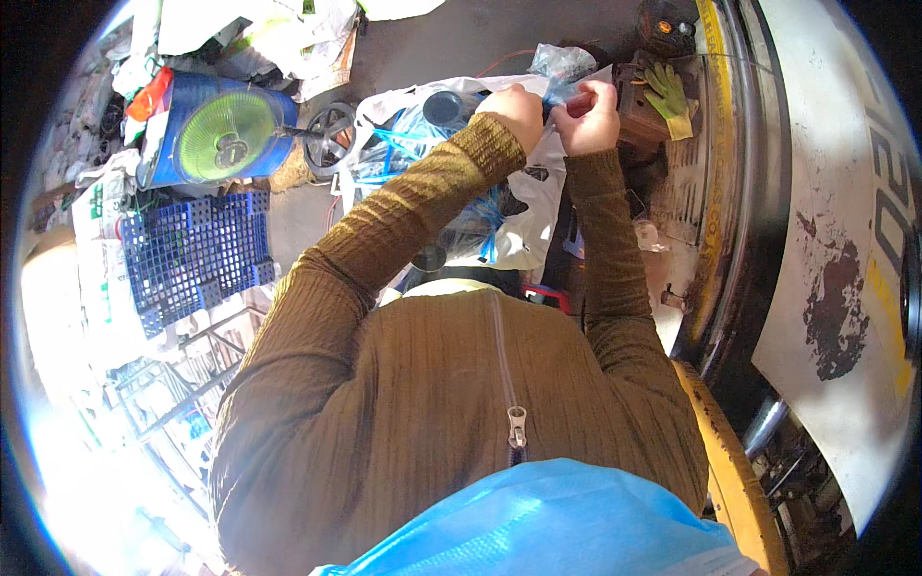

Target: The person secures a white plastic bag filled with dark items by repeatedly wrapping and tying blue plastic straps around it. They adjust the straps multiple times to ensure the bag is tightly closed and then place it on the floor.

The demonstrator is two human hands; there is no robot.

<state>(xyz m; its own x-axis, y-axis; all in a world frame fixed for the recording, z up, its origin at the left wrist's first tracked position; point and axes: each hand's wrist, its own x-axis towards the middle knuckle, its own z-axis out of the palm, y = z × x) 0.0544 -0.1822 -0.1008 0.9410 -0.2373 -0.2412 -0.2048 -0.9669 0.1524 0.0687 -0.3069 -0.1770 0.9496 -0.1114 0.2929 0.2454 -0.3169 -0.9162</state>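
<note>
Both hands are close together at the far edge of a white plastic sack (528,245) spread open before me. My left hand (516,113) is curled into a fist, its back toward me; what it grips is hidden. Just to its right, my right hand (588,117) is closed with thumb and index finger bent toward each other; I cannot make out what is in it. A crumpled clear plastic bag (560,62) lies just beyond the hands. Inside the sack are clear plastic pieces, blue strips (394,154) and a dark round lid (443,108).
At left stand a blue drum (279,106) and a green-grilled fan (226,136), with a blue plastic grate (197,254) nearer me. A yellow-green glove (667,101) lies at right on a brown box. Alongside runs a large white machine panel (816,221) with worn paint.
</note>
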